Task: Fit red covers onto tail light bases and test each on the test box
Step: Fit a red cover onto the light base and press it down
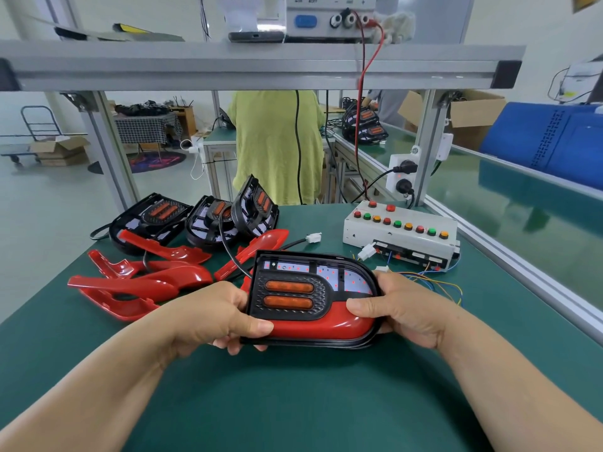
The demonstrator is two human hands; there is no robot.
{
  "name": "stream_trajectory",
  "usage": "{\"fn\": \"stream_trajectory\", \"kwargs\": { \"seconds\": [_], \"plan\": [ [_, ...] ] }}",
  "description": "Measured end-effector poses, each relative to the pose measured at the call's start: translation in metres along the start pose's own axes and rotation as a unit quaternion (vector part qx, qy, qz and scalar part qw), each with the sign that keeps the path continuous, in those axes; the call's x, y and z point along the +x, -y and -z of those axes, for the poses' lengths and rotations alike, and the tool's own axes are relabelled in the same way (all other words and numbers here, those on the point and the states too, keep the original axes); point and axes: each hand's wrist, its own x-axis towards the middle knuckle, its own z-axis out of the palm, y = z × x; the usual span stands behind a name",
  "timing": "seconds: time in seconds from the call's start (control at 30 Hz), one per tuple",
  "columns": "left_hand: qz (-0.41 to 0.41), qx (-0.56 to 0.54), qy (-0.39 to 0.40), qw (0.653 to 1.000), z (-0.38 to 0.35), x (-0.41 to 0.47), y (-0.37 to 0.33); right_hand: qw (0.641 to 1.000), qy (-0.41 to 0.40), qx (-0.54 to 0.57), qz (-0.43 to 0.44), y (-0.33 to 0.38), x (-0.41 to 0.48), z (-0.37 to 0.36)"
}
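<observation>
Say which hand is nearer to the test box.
Right. The right hand grips the tail light at its right end, in front of the test box; the left hand grips its left end, farther off.

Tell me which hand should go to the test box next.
Right, probably. The right hand holds the tail light end nearest the test box and the white connector, both on that side. The left hand grips the far end, beside the spare red covers, and could steady it.

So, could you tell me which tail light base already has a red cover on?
The tail light base held by left hand and right hand: a red cover lines its near edge. The three bases behind are bare.
</observation>
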Motion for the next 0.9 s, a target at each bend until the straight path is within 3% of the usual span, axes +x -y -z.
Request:
{"fn": "stream_trajectory", "kwargs": {
  "seconds": [0.47, 0.9],
  "plan": [
    [0.022, 0.046, -0.024, 0.998, 0.009, -0.009, -0.004, 0.999, 0.025, 0.034, 0.009, 0.0, -0.001, -0.001],
    [0.011, 0.059, 0.016, 0.998, 0.015, -0.011, 0.0, 0.999, 0.021, 0.027, 0.005, -0.001, -0.001, 0.0]
  ]
}}
